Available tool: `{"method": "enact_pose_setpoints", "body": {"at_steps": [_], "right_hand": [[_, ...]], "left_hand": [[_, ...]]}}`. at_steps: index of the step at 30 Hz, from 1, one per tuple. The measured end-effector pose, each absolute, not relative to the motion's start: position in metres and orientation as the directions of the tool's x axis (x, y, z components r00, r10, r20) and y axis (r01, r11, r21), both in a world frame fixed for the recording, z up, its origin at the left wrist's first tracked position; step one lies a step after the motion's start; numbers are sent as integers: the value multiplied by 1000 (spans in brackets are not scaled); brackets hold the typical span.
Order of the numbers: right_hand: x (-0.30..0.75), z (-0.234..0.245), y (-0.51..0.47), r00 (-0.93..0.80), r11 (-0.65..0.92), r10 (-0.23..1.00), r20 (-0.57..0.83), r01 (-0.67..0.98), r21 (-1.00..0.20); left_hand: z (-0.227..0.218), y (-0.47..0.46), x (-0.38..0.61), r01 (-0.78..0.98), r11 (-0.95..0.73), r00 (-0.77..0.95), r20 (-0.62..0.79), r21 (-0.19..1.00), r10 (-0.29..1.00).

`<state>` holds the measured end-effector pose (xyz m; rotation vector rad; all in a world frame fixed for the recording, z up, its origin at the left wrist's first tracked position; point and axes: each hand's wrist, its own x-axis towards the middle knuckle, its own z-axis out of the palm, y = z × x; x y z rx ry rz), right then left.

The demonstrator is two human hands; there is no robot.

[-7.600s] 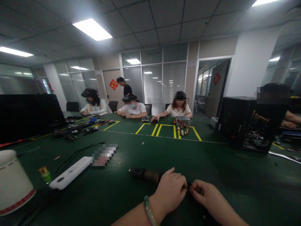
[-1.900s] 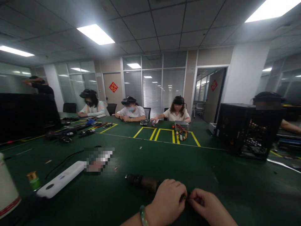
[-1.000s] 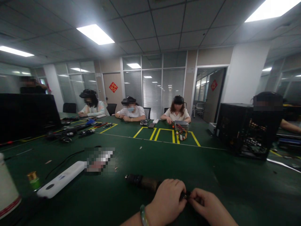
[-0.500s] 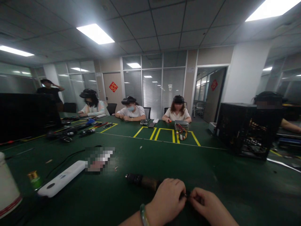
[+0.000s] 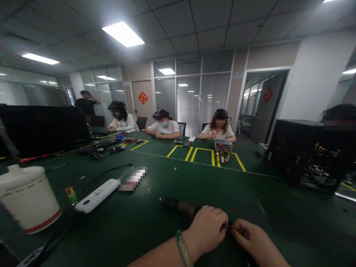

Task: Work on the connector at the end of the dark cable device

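Observation:
My left hand [image 5: 208,229], with a green bangle at the wrist, is closed over the near end of a dark cylindrical tool [image 5: 178,205] that lies on the green table [image 5: 194,185]. My right hand [image 5: 250,237] meets it fingertip to fingertip, pinching a small dark part that I cannot make out. The tool's far end points left, away from both hands.
A white power bank [image 5: 96,195] with a black cable, a small green bottle [image 5: 71,194] and a white paper cup [image 5: 29,198] lie at the left. A black computer case [image 5: 308,154] stands at the right, a black monitor [image 5: 41,128] at the left. Three people sit across the table.
The camera has swung to the left, bringing the white cup fully into view. My hands stay pinched together at the tool's end. The standing person at the far left has moved.

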<state>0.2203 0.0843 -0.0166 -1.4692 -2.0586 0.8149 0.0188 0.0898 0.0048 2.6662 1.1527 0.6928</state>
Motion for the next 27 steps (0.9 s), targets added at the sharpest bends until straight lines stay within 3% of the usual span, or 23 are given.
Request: {"method": "enact_pose_setpoints", "body": {"at_steps": [8,19,27], "right_hand": [[220,-18,84,-300,245,953,41,687,-684],[218,-15,80,-281,274,954,101,688,-672],[216,-9,73,-245,261,962,123,683,-682]], "left_hand": [[13,87,18,685,-660,589,299,308,751],[7,90,18,644,-716,616,374,268,693],[9,84,21,690,-656,547,372,308,750]]}}
